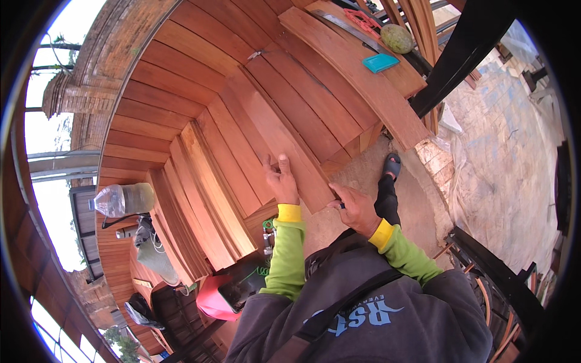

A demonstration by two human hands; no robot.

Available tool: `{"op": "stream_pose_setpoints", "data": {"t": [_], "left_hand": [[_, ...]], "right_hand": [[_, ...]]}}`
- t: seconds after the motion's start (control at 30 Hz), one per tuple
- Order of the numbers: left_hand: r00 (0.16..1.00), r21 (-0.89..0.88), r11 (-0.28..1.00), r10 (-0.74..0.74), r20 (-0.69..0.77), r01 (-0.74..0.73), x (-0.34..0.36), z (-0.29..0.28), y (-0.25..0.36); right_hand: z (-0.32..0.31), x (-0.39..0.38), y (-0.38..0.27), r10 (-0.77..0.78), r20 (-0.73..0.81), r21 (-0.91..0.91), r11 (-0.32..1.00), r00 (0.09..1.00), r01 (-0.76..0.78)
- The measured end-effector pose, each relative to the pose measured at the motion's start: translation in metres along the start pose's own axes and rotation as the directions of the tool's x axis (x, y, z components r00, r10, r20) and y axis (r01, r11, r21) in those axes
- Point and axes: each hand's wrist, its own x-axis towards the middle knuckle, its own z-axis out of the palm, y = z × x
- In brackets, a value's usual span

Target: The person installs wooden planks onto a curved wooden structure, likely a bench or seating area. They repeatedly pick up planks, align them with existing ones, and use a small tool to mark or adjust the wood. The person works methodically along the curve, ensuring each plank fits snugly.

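Observation:
A long wooden board [262,117] lies lengthways over the curved plank steps. My left hand [282,181] is at its left edge, thumb raised along the wood and fingers partly bent around the edge. My right hand [357,209] is at the board's near end, closed on a small dark-blue object [342,205], too small to name, with fingertips touching the board. Both forearms have green sleeves with yellow cuffs.
A curved board [345,72] at upper right neighbours a turquoise tray [380,62], metal blade, red tool and greenish round object. A water bottle [124,199] stands left. Below are green hose and pink item. A black steel beam [454,60] and plastic sheeting flank the right.

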Motion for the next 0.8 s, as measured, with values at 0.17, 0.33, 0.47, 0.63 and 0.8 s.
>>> {"op": "stream_pose_setpoints", "data": {"t": [0.17, 0.33, 0.47, 0.63, 0.8], "left_hand": [[0.929, 0.154, 0.947, 0.230, 0.291, -0.283, -0.045, -0.040, 0.001], [0.729, 0.421, 0.633, 0.360, 0.583, -0.649, -0.049, -0.056, 0.005], [0.685, 0.446, 0.569, 0.318, 0.655, -0.691, -0.047, -0.053, 0.013], [0.650, 0.414, 0.547, 0.357, 0.671, -0.727, -0.042, -0.049, 0.011], [0.646, 0.415, 0.530, 0.385, 0.660, -0.740, -0.042, -0.047, 0.001]], "right_hand": [[0.001, -0.002, 0.001, 0.137, -0.056, 0.032, 0.990, 0.989, -0.135], [0.006, -0.007, 0.008, 0.217, -0.051, 0.067, 0.975, 0.975, -0.213], [0.007, -0.010, 0.011, 0.276, -0.021, 0.047, 0.960, 0.961, -0.275], [0.011, -0.013, 0.017, 0.270, -0.071, 0.017, 0.963, 0.960, -0.269], [0.014, -0.018, 0.023, 0.301, -0.024, -0.008, 0.953, 0.953, -0.301]]}}
